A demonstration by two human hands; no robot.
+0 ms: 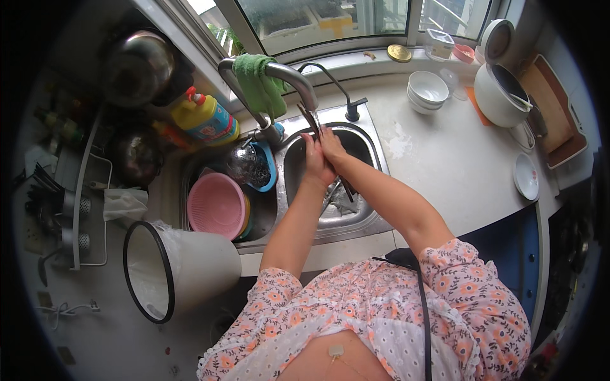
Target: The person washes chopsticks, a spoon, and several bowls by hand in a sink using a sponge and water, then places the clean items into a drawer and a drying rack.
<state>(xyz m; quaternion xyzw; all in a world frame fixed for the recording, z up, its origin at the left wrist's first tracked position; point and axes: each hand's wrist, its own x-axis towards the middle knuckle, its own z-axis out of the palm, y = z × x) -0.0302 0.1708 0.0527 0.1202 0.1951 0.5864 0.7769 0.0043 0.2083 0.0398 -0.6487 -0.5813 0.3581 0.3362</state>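
Note:
A bundle of dark chopsticks (310, 119) is pressed between my two palms under the stainless steel faucet (298, 78). My left hand (314, 159) lies along the bundle's left side, and my right hand (332, 145) covers it from the right. The sticks poke out above my fingers and below my wrists, slanting over the right sink basin (294, 176). Water runs from the spout onto the fingertips and sticks. Below, metal utensils (329, 195) lie in the basin, partly hidden by my arms.
The left basin holds a pink plastic basket (217, 205), a blue basin (270, 166) and a metal strainer (242, 159). A green cloth (259, 83) drapes over the faucet. Stacked white bowls (427, 90) and a white pot (493, 102) stand right. A trash bin (205, 257) is left.

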